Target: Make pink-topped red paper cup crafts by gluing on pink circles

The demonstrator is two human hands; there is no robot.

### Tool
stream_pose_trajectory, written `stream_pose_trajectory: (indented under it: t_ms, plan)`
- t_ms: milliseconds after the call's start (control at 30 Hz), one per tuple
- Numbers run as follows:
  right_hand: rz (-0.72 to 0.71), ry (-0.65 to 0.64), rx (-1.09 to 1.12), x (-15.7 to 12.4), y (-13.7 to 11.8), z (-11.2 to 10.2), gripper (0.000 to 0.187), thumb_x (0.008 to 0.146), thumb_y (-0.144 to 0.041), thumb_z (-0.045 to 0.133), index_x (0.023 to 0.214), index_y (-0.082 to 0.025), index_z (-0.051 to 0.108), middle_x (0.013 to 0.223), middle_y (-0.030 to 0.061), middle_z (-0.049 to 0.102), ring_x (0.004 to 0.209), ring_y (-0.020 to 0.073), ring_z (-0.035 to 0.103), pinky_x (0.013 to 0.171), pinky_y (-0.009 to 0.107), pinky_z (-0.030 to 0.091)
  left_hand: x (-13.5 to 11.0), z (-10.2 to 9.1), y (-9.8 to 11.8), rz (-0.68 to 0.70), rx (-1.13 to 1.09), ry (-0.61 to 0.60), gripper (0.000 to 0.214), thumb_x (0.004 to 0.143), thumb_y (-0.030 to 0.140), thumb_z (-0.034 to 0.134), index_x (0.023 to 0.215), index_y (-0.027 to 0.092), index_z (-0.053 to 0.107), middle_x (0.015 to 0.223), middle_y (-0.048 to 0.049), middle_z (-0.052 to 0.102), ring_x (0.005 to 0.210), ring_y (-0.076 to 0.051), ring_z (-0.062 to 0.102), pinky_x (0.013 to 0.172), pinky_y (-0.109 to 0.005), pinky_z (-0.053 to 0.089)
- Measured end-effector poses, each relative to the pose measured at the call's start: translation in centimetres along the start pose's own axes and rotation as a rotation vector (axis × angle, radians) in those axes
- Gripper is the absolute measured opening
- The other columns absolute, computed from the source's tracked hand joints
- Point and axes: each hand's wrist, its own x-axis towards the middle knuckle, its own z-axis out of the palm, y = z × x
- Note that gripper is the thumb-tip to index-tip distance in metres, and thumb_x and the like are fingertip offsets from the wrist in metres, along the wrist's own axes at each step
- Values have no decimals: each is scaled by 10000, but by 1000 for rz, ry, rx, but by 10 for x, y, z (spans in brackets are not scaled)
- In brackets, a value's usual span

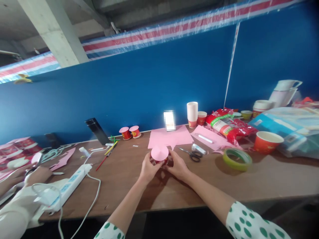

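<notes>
Both my hands hold one small red paper cup topped with a round pink paper disc, just above the brown table. My left hand wraps the cup's left side with curled fingers. My right hand grips its right side the same way. Most of the red cup is hidden behind my fingers. Pink paper sheets lie just beyond the cup, and black-handled scissors rest right of my right hand beside a glue stick.
Two more pink-topped red cups stand at the back. A green tape roll, an orange cup, stacked cups and red packets sit to the right. A white power strip lies left, near another person's hand.
</notes>
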Motion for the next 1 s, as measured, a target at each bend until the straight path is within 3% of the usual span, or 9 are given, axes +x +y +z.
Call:
stream_pose_trajectory:
  t_ms: [233, 333, 400, 467, 600, 733, 867, 1000]
  plan:
    - [-9, 17, -81, -1, 3, 2, 570, 675, -285, 674, 1197, -213, 457, 1138, 75, 568, 1036, 234, 532, 863, 376, 432, -9, 8, 8, -8, -33, 21, 642, 580, 292, 765, 1140, 154, 484, 1126, -118, 609, 1021, -233, 599, 879, -342, 499]
    - [-33, 58, -126, -3, 0, 0, 507, 713, -207, 615, 1196, -213, 459, 1154, 77, 557, 1064, 227, 511, 904, 383, 406, -4, -2, 6, -32, -4, 57, 611, 586, 296, 760, 1118, 139, 503, 1092, -125, 626, 976, -229, 618, 848, -336, 509]
    - [-83, 54, -167, -5, -6, -2, 303, 776, -195, 550, 1078, -199, 526, 1067, 77, 587, 1020, 223, 517, 888, 381, 403, 8, -20, 3, -41, 63, 142, 602, 580, 309, 764, 1100, 129, 519, 1067, -134, 636, 948, -233, 627, 830, -337, 509]
    - [-166, -43, -194, -8, -14, -3, 93, 845, -220, 483, 882, -202, 566, 905, 56, 608, 900, 203, 531, 821, 349, 416, 24, -45, -2, -43, 150, 246, 622, 573, 333, 764, 1109, 132, 522, 1088, -140, 627, 955, -236, 622, 825, -333, 502]
    - [-306, -254, -252, -15, -28, 4, 153, 863, -246, 478, 732, -190, 533, 759, 36, 572, 755, 172, 495, 709, 293, 407, 64, -103, -16, -67, 380, 398, 575, 588, 368, 736, 1074, 125, 549, 1040, -136, 642, 939, -248, 619, 812, -345, 488]
    - [-406, -316, -296, -22, -31, 13, 225, 882, -231, 429, 681, -190, 521, 715, 33, 554, 711, 162, 471, 676, 285, 385, 98, -146, -39, -167, 552, 552, 530, 599, 380, 707, 1053, 150, 558, 1035, -114, 645, 970, -260, 602, 811, -350, 471]
    - [-446, -259, -255, -23, -27, 17, 165, 857, -212, 447, 711, -199, 523, 742, 39, 581, 728, 169, 490, 672, 288, 394, 123, -168, -63, -248, 668, 606, 523, 602, 428, 681, 1024, 144, 557, 1037, -130, 639, 974, -279, 597, 798, -348, 462]
    - [-446, -204, -208, -20, -18, 22, 105, 815, -157, 469, 743, -210, 523, 730, 27, 606, 715, 162, 523, 651, 265, 415, 145, -174, -77, -315, 706, 588, 520, 623, 469, 647, 1021, 149, 546, 1049, -154, 628, 1001, -307, 586, 808, -365, 452]
